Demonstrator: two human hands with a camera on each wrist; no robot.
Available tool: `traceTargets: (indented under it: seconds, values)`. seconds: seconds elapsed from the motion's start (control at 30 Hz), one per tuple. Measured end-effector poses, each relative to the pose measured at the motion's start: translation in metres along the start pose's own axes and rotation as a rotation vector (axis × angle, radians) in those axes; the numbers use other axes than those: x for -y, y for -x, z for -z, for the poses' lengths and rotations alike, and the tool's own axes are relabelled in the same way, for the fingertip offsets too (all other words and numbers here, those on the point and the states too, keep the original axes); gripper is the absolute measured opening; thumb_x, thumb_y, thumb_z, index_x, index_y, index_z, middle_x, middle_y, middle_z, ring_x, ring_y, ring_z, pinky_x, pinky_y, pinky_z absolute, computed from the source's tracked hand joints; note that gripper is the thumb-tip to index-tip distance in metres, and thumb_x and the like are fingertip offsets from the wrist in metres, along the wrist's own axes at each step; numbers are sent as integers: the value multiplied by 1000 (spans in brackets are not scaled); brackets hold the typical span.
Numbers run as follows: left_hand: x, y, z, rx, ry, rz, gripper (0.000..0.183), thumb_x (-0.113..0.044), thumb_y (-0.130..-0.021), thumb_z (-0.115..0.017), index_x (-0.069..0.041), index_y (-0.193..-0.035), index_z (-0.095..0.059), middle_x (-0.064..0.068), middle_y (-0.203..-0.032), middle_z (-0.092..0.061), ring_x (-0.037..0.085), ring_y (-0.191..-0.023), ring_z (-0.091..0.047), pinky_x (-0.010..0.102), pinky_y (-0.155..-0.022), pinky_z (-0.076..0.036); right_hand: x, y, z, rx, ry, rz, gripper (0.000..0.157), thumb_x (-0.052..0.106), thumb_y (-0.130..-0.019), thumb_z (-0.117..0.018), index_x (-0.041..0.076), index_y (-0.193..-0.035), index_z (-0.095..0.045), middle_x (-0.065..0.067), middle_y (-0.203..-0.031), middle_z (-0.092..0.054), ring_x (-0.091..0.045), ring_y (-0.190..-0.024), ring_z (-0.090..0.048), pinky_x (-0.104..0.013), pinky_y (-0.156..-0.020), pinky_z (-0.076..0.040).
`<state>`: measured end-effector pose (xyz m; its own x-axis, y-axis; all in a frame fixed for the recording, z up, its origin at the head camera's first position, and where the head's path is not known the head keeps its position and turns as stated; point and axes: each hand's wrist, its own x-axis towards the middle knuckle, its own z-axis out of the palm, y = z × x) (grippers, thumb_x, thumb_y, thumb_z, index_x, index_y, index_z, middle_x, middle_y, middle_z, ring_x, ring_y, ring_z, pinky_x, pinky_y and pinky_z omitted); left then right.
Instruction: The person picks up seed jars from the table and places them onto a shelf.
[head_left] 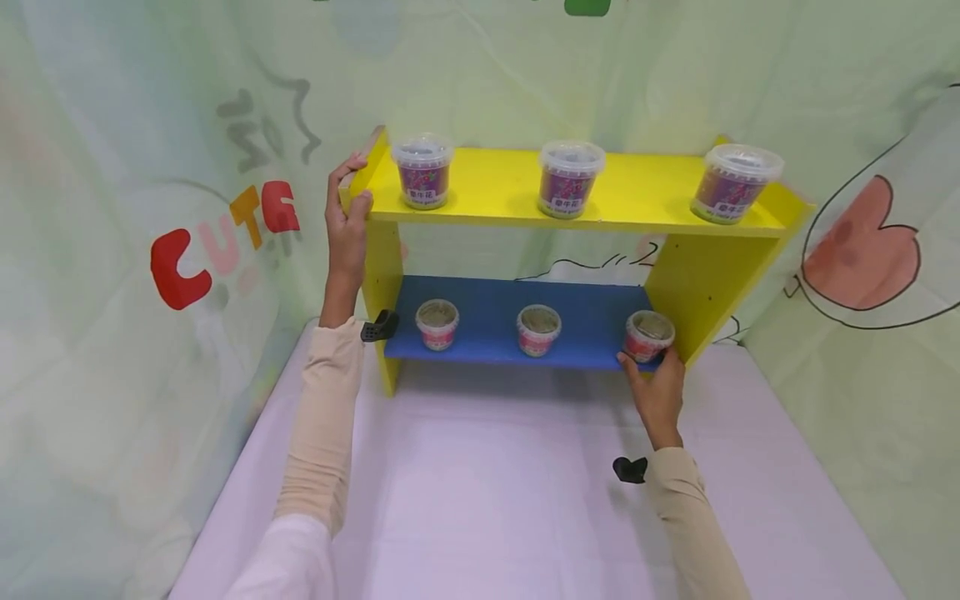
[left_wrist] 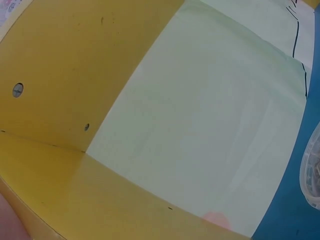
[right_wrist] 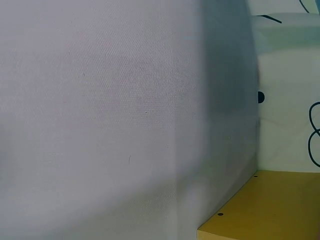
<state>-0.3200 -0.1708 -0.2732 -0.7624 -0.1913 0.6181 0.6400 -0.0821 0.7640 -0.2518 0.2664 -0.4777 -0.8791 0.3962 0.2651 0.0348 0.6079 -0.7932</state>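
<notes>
A two-tier shelf [head_left: 480, 175] has a yellow top board, yellow side panels and a blue lower board [head_left: 480, 300]. My left hand [head_left: 347, 229] grips the upper left end of the shelf, its thumb at the front corner. At the lower right corner my right hand [head_left: 660, 392] grips the shelf, the thumb on the blue board's front edge and the fingers beside a pink-labelled tub [head_left: 647, 337]. Both wrist views show little or nothing of the hands; the right one shows a yellow panel [right_wrist: 270, 205] over pale cloth.
Purple-labelled lidded tubs stand on the top board: left [head_left: 423, 179], middle [head_left: 567, 183], right [head_left: 731, 187]. Two more pink-labelled tubs, left [head_left: 437, 327] and middle [head_left: 537, 332], stand on the blue board. A white cloth [head_left: 480, 500] covers the table. Printed curtains [head_left: 97, 375] hang around it.
</notes>
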Motion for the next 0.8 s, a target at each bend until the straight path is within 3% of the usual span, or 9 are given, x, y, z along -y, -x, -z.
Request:
traceTargets:
  seconds: [0.1,0.3,0.57,0.8]
  values:
    - [3,-3,0,-3,-9,-8,42,-8,-94,-41,-10,-135,-45,1,-153,-35,15,-105,-56,16,-82,-51,0,-1,0,2,16,-4,85,43,-91,-64,5,-152,-19,-24,-151,-32,-39,-140,-31,-56,-118,-23]
    - [-1,-1,0,-9,5,13,38,-7,-93,-42,-9,-131,-48,4,-153,-35,19,-133,-45,18,-92,-50,1,0,1,2,37,6,85,43,-90,-66,3,-150,-21,-26,-148,-35,-41,-136,-34,-59,-115,-27]
    - [5,1,1,-10,25,5,41,-6,-92,-41,-7,-133,-46,7,-152,-36,19,-135,-42,21,-98,-49,1,3,3,21,57,-24,87,45,-90,-64,5,-152,-18,-25,-149,-33,-40,-137,-34,-61,-114,-28]
    - [-13,6,-5,0,24,8,43,-4,-91,-40,0,-134,-42,13,-153,-34,27,-133,-43,20,-96,-49,1,1,3,26,45,-15,86,45,-91,-62,7,-153,-16,-24,-152,-31,-40,-140,-32,-60,-115,-27]
